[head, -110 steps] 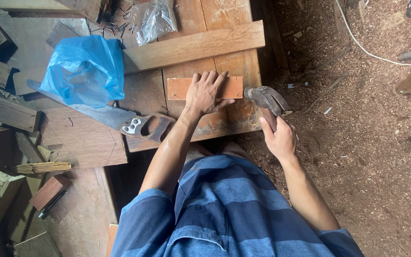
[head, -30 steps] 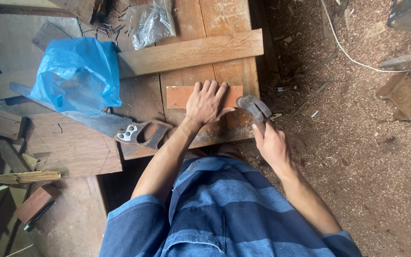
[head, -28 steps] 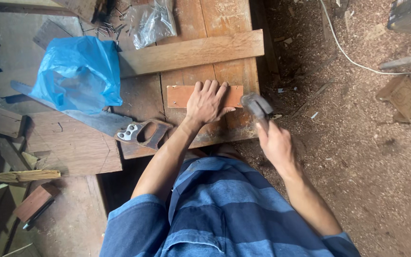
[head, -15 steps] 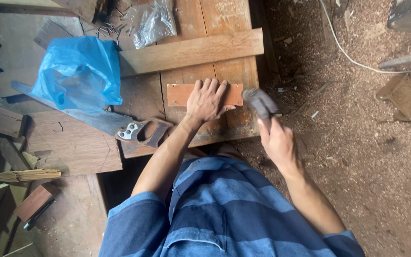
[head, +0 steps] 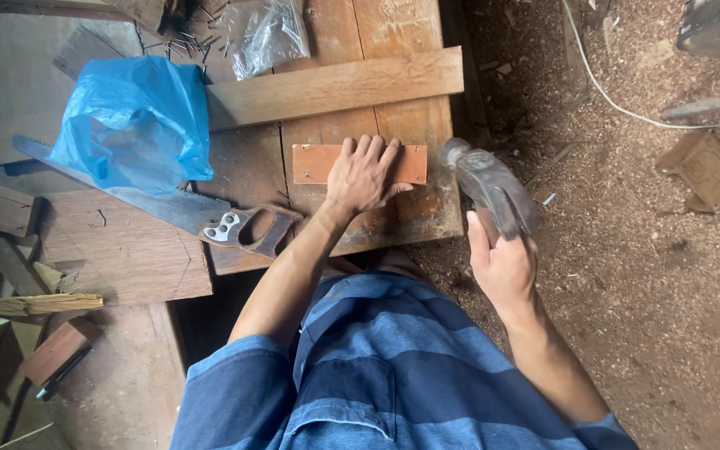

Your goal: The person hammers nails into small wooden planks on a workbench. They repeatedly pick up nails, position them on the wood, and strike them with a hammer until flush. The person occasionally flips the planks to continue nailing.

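Note:
My left hand lies flat, fingers spread, on a small reddish wooden block that rests on the workbench. My right hand grips the handle of a hammer. The hammer's blurred metal head hangs just right of the block, near the bench's right edge. A long wooden plank lies across the bench behind the block.
A handsaw with a brown handle lies left of my left arm. A blue plastic bag sits on its blade. Loose nails and a clear plastic bag lie at the back. Sawdust covers the floor at right, with a white cable.
The hammer head has shifted slightly up and down beside the block; my right hand now sits a little lower. My left hand stays pressed on the block.

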